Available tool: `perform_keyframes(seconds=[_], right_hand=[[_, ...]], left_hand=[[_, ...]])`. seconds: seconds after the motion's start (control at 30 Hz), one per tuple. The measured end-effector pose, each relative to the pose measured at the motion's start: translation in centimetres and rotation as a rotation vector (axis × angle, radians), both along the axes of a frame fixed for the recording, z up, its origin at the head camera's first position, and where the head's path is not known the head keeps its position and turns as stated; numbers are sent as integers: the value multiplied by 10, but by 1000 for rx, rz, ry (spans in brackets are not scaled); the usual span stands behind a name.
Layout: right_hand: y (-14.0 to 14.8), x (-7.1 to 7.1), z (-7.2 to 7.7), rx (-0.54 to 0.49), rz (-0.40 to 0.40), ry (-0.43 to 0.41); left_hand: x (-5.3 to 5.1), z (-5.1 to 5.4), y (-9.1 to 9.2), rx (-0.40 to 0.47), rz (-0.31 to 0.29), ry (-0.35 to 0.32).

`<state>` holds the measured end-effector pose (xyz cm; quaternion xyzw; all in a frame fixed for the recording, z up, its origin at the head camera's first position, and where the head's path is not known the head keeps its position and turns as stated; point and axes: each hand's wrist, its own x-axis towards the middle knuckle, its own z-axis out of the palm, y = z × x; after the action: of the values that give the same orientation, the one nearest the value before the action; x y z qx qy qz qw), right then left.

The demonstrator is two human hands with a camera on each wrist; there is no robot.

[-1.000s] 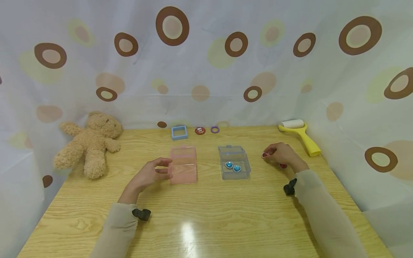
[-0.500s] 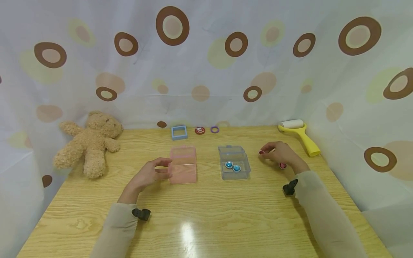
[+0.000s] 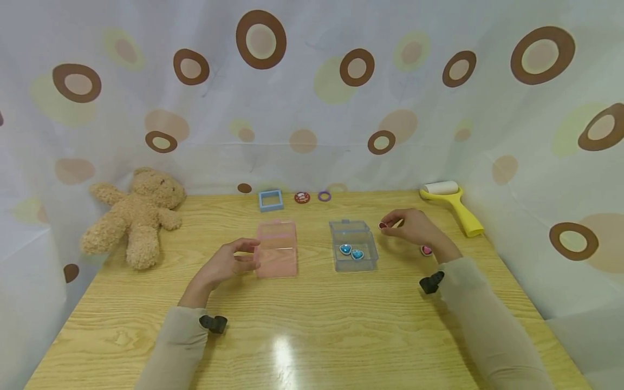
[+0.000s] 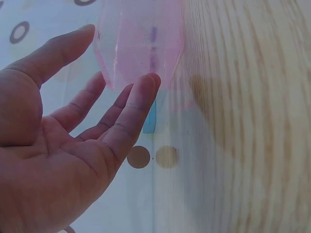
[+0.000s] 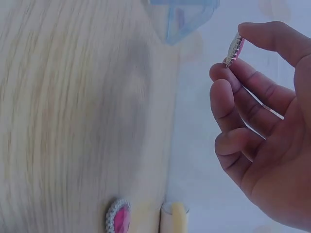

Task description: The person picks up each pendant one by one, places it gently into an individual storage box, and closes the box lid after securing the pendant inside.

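Observation:
My right hand (image 3: 411,226) pinches a pink gem (image 3: 383,225) with a silvery edge between thumb and fingertips, above the table right of the blue box. In the right wrist view the gem (image 5: 235,50) is seen edge-on in the hand (image 5: 272,107). The clear blue box (image 3: 356,265) stands with its lid up, two blue heart gems (image 3: 352,252) inside. Another pink gem (image 3: 426,251) lies on the table below the right hand. My left hand (image 3: 226,264) has its fingers relaxed at the left side of the pink box (image 3: 277,262), holding nothing; whether it touches is unclear.
A teddy bear (image 3: 141,216) sits at the back left. Along the back edge lie a blue square frame (image 3: 271,208), a red round badge (image 3: 302,197) and a purple ring (image 3: 324,200). A yellow-handled roller (image 3: 465,214) lies at the back right.
My right hand has moved left with the pink gem, closer to the blue box, and away from the other pink gem. The left hand has stayed in place.

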<state>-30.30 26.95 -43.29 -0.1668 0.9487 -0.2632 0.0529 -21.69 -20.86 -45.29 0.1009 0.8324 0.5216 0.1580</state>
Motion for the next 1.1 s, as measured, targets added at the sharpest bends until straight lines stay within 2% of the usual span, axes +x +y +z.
perform_keyframes(seconds=[0.4, 0.53, 0.87, 1.1], right_hand=[[-40, 7, 0, -77, 71, 24], [-53, 9, 1, -95, 101, 6], [-83, 15, 5, -101, 178, 17], [-102, 16, 7, -104, 203, 5]], left_hand=[[2, 1, 3, -12, 6, 2], [2, 1, 4, -16, 6, 9], [2, 1, 2, -26, 4, 1], [2, 2, 1, -17, -10, 20]])
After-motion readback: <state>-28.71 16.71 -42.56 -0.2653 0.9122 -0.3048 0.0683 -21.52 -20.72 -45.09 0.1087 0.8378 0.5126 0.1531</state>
